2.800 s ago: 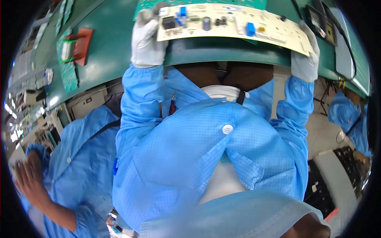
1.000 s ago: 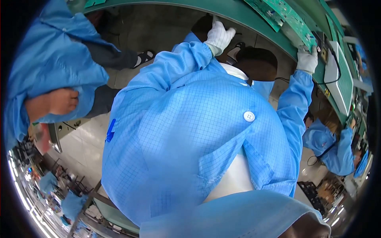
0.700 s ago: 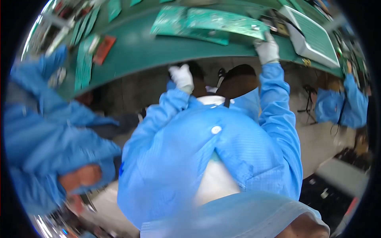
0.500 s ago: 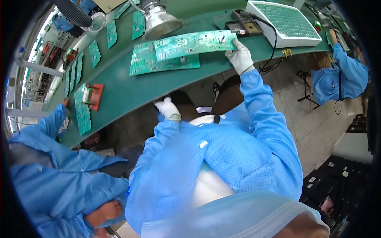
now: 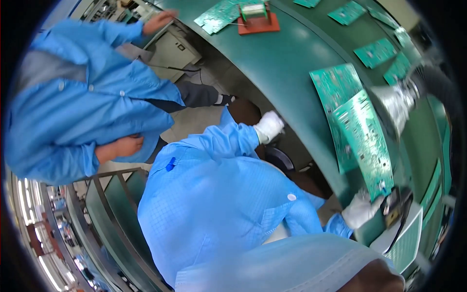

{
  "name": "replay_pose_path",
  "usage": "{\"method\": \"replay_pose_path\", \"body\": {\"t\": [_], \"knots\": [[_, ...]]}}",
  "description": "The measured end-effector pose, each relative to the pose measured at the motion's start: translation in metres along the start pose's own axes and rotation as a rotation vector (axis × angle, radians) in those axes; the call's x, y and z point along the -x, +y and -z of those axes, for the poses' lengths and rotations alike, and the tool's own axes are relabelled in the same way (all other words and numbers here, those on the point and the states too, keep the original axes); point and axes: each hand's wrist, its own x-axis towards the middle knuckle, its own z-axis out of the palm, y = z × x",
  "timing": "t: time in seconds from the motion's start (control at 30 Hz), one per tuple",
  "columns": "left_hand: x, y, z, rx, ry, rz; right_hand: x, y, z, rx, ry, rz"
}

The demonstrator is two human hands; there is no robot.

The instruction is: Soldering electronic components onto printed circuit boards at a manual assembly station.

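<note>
My right hand, in a white glove, pinches the near end of a long green circuit board at its corner. That board lies tilted across a second circuit board, which rests on the green bench and is partly covered. My left hand, also gloved, is by the bench edge above my lap, apart from the boards. Its fingers are curled, and whatever they may hold is hidden.
A metal fume hood stands beside the boards. Further along the green bench is a red fixture next to another board. Several boards lie at the back. A white tray is near my right hand. A co-worker sits at left.
The view has swung left, so the bench now runs down the right side and the co-worker shows more fully. My right hand still grips the upper board. My left hand stays near the bench edge.
</note>
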Motion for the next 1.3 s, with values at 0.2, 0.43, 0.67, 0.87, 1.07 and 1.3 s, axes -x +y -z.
{"method": "replay_pose_path", "body": {"t": [0.2,0.43,0.67,0.87,1.07,1.3], "knots": [[0.011,-0.027,-0.042,-0.087,-0.551,-0.029,-0.024,0.062,-0.078,0.483,-0.101,0.026],[0.013,-0.019,0.172,1.195,0.08,1.404,0.021,0.188,-0.247,1.235,-0.546,-0.076],[0.148,-0.02,0.278,1.701,1.292,1.748,0.112,0.36,-0.389,1.395,-1.103,-0.734],[0.302,-0.041,0.319,1.884,2.0,1.443,0.275,0.591,-0.417,1.225,-1.758,-1.168],[0.371,0.041,0.383,1.52,2.894,0.882,0.456,0.705,-0.383,1.195,-2.275,-1.217],[0.405,0.05,0.386,1.137,2.999,0.584,0.619,0.731,-0.338,1.186,-2.718,-1.557]]}}
